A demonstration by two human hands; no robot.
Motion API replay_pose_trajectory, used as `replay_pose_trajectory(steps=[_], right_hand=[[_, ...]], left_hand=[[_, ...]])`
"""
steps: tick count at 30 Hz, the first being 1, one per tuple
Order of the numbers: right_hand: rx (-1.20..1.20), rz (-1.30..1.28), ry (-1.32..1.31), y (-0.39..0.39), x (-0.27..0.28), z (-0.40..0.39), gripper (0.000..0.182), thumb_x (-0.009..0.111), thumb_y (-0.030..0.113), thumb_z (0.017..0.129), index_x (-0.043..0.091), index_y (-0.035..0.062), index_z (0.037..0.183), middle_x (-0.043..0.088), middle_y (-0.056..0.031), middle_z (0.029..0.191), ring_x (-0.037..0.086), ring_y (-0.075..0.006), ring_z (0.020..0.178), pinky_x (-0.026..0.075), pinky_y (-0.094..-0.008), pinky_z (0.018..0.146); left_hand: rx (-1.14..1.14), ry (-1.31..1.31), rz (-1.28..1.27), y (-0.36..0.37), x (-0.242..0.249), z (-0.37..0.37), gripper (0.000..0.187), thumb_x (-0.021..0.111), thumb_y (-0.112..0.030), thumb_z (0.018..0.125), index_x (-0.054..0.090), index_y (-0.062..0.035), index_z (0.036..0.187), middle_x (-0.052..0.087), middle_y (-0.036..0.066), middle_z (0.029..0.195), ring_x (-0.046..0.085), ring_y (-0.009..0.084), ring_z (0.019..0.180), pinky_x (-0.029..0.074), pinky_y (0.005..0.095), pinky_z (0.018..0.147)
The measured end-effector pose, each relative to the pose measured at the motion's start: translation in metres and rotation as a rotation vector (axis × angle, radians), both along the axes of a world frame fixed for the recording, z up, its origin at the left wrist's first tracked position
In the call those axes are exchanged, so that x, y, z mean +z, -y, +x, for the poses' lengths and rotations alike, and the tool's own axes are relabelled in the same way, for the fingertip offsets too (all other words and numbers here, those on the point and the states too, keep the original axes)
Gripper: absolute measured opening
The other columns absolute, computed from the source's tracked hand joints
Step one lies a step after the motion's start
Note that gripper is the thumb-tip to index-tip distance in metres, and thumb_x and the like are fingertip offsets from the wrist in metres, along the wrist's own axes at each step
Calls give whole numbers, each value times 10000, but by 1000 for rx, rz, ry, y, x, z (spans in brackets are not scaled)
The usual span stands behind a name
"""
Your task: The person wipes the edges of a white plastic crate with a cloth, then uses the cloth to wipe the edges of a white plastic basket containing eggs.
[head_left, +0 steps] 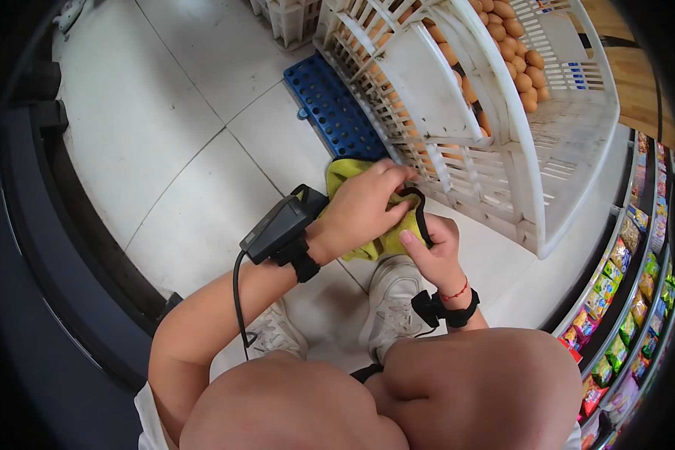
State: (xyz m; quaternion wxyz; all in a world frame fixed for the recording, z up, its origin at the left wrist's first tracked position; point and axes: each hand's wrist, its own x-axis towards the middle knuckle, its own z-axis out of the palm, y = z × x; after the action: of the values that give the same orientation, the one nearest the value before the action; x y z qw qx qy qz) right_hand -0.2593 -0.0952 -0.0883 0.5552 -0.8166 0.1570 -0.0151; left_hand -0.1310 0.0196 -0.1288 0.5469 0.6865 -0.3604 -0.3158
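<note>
A yellow-green cloth [386,244] with a black edge is bunched between my two hands, above the floor in front of my shoes. My left hand [364,201], back upward, is closed on the cloth, its fingertips close to the side of a white plastic crate [435,82]. Lower and to the right, my right hand [439,255] grips the cloth's black-edged side, thumb on top. Brown eggs [517,64] fill part of the crates, some showing through the slats. Part of the cloth is hidden under my left hand.
A blue perforated plastic piece [334,109] lies against the crate's base. Another white crate [289,19] stands behind. Shelves of colourful snack packets [615,300] line the right side. A dark cabinet edge [34,247] runs along the left. My shoes [394,300] rest on pale tiles.
</note>
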Motion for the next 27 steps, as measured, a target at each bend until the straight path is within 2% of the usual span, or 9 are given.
replay_pose_trajectory(steps=[4, 6, 7, 8, 10, 15, 19, 22, 27], right_hand=[[-79, -21, -63, 0, 2, 2, 221, 640, 189, 867, 606, -27, 838, 566, -82, 629, 463, -116, 573, 407, -289, 554], [-302, -120, -192, 0, 2, 5, 244, 647, 202, 868, 619, -40, 874, 570, -96, 634, 470, -121, 582, 418, -293, 567], [-359, -118, -201, -1, -2, 4, 261, 650, 211, 871, 629, -48, 887, 577, -101, 649, 480, -112, 600, 419, -277, 579], [-358, -119, -202, -3, -4, 4, 261, 650, 211, 871, 629, -48, 887, 577, -101, 649, 480, -112, 600, 419, -277, 579], [-467, -129, -206, -8, -6, 2, 247, 633, 196, 891, 633, -49, 863, 582, -61, 658, 480, -88, 625, 413, -258, 584], [-626, 17, -134, -11, -15, -8, 232, 611, 168, 913, 632, -47, 829, 564, -8, 655, 454, -61, 636, 392, -244, 568], [-578, 30, -144, -7, -21, -11, 244, 602, 177, 926, 632, -39, 815, 555, 8, 655, 433, -47, 633, 376, -233, 555], [-517, 27, -290, -5, -22, -8, 253, 594, 187, 935, 638, -35, 821, 566, 23, 674, 440, -40, 644, 379, -220, 557], [-579, 135, -173, -17, -11, 3, 246, 591, 192, 939, 646, -34, 859, 587, 31, 711, 456, -35, 658, 389, -215, 568]], left_hand=[[185, 127, -11, -4, 0, 12, 236, 628, -32, 798, 605, -23, 1033, 562, 69, 857, 527, 145, 624, 448, 267, 588], [386, 52, 83, -7, 9, 22, 184, 609, -9, 815, 605, -12, 999, 552, 52, 789, 526, 99, 643, 432, 242, 582], [376, -233, 73, -5, 14, 18, 152, 586, 0, 851, 586, 3, 1003, 570, 35, 768, 554, 71, 714, 451, 227, 640], [376, -235, 72, -1, 16, 11, 152, 586, 0, 851, 586, 3, 1003, 570, 35, 768, 554, 71, 714, 451, 227, 640], [528, -356, -168, 6, 18, -3, 144, 572, 0, 878, 564, 17, 1021, 623, 46, 852, 581, 71, 778, 476, 235, 706], [332, -28, -168, 4, 14, -20, 240, 546, -11, 898, 539, 8, 1138, 651, 159, 1051, 654, 286, 935, 509, 345, 826], [198, 154, -156, 0, -1, -19, 365, 475, 55, 850, 474, 29, 1215, 588, 203, 1149, 582, 356, 1067, 472, 385, 924], [205, 100, -178, 1, -14, -15, 395, 450, 74, 831, 452, 34, 1225, 578, 213, 1163, 580, 364, 1065, 473, 389, 929], [120, -51, -244, -2, 10, -20, 419, 421, 107, 809, 416, 52, 1225, 562, 228, 1195, 571, 356, 1137, 462, 389, 958]])
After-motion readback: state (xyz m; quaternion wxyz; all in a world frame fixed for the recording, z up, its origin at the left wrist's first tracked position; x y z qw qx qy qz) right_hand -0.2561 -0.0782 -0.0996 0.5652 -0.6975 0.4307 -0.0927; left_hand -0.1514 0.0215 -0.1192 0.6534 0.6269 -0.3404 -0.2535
